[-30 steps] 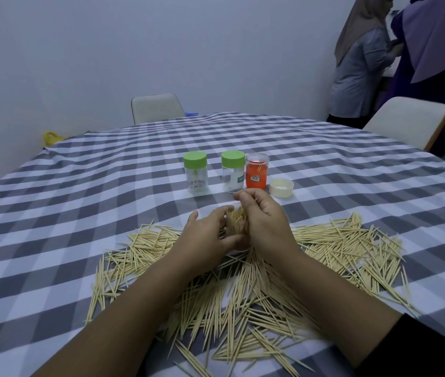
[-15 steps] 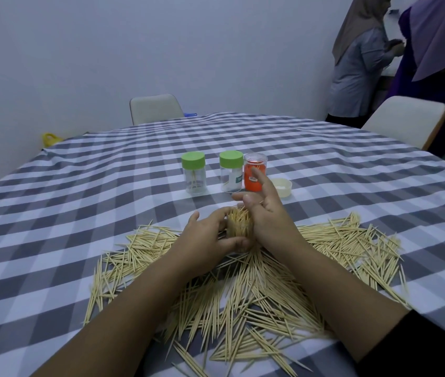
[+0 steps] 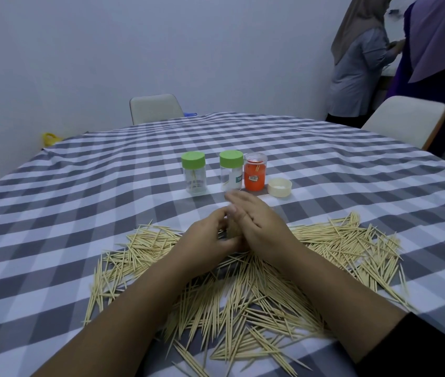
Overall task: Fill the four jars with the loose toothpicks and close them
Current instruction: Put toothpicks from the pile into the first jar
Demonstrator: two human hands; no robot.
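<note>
My left hand [image 3: 210,240] is closed around a small clear jar [image 3: 232,233] packed with toothpicks, held upright just above the table. My right hand [image 3: 256,221] lies flat against the jar's top and right side, fingers stretched forward and slightly blurred. Most of the jar is hidden between the hands. Loose toothpicks [image 3: 243,292] are spread widely on the cloth under and around my forearms. Behind the hands stand two clear jars with green lids [image 3: 193,172] [image 3: 231,170] and an orange jar [image 3: 255,175] with a clear lid. A cream lid [image 3: 279,187] lies upside down beside the orange jar.
The table wears a grey and white checked cloth [image 3: 80,202]. Two pale chairs stand at the far edge [image 3: 156,108] and far right [image 3: 406,118]. Two people [image 3: 360,55] stand at the back right. A yellow object [image 3: 49,138] lies by the wall.
My right hand has opened from gripping the jar, and its fingers now lie flat over the top. The toothpick tips that stuck out between the hands are covered.
</note>
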